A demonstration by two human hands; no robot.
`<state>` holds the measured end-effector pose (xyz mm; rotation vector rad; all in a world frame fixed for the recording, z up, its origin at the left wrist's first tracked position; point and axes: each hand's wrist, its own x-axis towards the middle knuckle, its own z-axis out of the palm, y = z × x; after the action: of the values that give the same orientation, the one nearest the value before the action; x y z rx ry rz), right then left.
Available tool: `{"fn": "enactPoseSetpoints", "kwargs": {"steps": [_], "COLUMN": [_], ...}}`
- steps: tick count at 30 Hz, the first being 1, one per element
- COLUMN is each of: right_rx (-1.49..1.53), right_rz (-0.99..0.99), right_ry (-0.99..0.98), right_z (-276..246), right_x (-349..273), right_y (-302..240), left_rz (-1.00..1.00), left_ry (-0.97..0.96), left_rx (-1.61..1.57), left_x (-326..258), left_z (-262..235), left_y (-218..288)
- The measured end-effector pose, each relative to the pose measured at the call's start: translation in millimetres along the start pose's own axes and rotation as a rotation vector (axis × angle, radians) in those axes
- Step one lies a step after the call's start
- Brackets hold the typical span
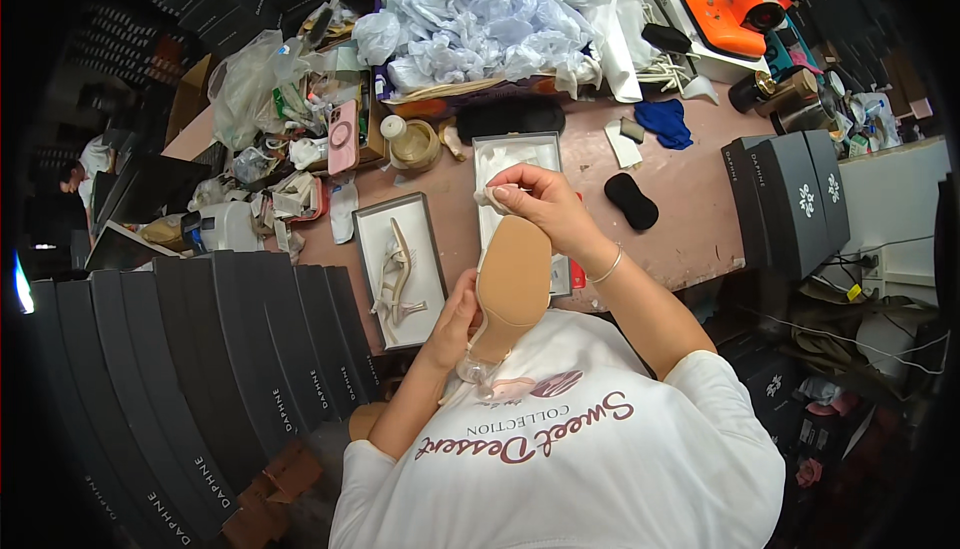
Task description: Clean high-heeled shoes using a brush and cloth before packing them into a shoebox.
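Note:
My left hand [460, 317] is closed round the side of a high-heeled sandal [516, 271], whose smooth tan sole faces up. The sandal's heel end points down toward my shirt. Just beyond the toe, my right hand [548, 207] pinches a small wad of white tissue or cloth [497, 196]. Left of the held sandal, a matching pale strappy sandal [398, 274] lies on its side in a white-lined shoebox half [372, 234]. Another grey-rimmed box half [550, 144] with white paper inside lies partly under my right hand.
Crumpled white paper [490, 19] fills a box at the back. A pink phone [343, 137] stands by a jar [415, 147] and clutter. A black pad [631, 201], blue cloth [664, 124] and orange machine [730, 14] lie rightward. Dark shoeboxes [240, 339] line the left; others [785, 199] stand right.

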<state>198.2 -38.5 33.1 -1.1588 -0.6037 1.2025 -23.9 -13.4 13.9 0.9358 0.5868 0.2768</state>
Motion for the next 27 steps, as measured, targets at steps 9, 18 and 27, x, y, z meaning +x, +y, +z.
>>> {"fn": "enactPoseSetpoints", "kwargs": {"steps": [9,18,27], "right_rx": [-0.071,-0.952,-1.126], "right_rz": [0.0,-0.633,-0.766], "right_ry": [-0.033,-0.139,-0.159], "right_z": [9.6,33.4,58.5], "right_x": [-6.3,-82.8,-89.6], "right_y": [-1.9,-23.3,4.5], "left_rz": [-0.163,-0.103,-0.073], "left_ry": [-0.454,-0.046,-0.033], "left_rx": [-0.488,-0.599,-0.513], "left_x": [29.0,25.8,14.1], "left_z": [27.5,25.3,16.0], "left_y": [32.7,22.6,11.6]}}
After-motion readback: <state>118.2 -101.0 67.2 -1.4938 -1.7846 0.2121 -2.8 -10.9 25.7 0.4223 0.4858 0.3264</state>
